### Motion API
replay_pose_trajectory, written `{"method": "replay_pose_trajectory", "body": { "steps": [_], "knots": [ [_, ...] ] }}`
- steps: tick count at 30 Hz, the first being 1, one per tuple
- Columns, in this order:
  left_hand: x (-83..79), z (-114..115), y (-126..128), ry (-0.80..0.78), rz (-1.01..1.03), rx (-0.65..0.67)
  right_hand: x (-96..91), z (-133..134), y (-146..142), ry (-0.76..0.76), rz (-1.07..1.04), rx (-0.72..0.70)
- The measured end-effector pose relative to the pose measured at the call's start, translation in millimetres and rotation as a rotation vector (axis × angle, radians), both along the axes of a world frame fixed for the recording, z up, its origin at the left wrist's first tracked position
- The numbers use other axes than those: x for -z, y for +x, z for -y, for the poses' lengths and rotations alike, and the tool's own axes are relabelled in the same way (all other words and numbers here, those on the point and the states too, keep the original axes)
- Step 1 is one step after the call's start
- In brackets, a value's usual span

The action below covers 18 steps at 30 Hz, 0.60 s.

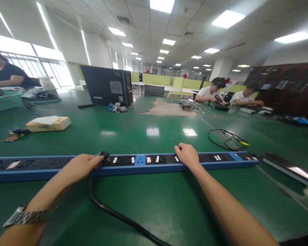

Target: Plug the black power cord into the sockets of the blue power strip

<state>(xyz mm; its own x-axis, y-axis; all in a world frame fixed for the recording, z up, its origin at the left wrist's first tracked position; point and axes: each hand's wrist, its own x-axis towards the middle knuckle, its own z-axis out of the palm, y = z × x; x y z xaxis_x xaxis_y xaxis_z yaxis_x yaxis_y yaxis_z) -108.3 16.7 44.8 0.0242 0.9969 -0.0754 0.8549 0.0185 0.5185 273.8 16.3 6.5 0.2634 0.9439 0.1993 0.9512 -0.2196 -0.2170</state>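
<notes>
A long blue and black power strip lies across the green table in front of me. My left hand, with a metal watch on its wrist, is closed on a black power plug at the strip's top face. Whether the plug's pins sit fully in a socket is hidden. From the plug a thick black cable runs down toward the table's near side. My right hand rests closed over the strip, right of the blue socket, its fingers bent around the strip's far edge.
A coiled black cable lies at the right, near a dark flat device. Farther off are a tissue pack, a black computer case, gloves and a green basket. Several people sit around the table.
</notes>
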Motion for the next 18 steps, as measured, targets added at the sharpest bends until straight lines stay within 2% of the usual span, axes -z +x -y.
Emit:
{"method": "replay_pose_trajectory", "body": {
  "steps": [4,10,16,18],
  "knots": [
    [-9.8,-9,-8,-0.102,-0.235,0.009,-1.7,0,-1,-0.017,-0.002,0.007],
    [-2.0,-10,-10,-0.093,-0.213,0.113,-0.2,0,-1,-0.007,0.007,-0.001],
    [-4.3,-14,-6,-0.11,-0.285,0.083,-1.1,1,-2,-0.013,0.01,0.001],
    [-6.0,-11,-4,-0.021,-0.288,0.04,-1.1,2,-2,-0.019,0.008,0.005]
  ]
}}
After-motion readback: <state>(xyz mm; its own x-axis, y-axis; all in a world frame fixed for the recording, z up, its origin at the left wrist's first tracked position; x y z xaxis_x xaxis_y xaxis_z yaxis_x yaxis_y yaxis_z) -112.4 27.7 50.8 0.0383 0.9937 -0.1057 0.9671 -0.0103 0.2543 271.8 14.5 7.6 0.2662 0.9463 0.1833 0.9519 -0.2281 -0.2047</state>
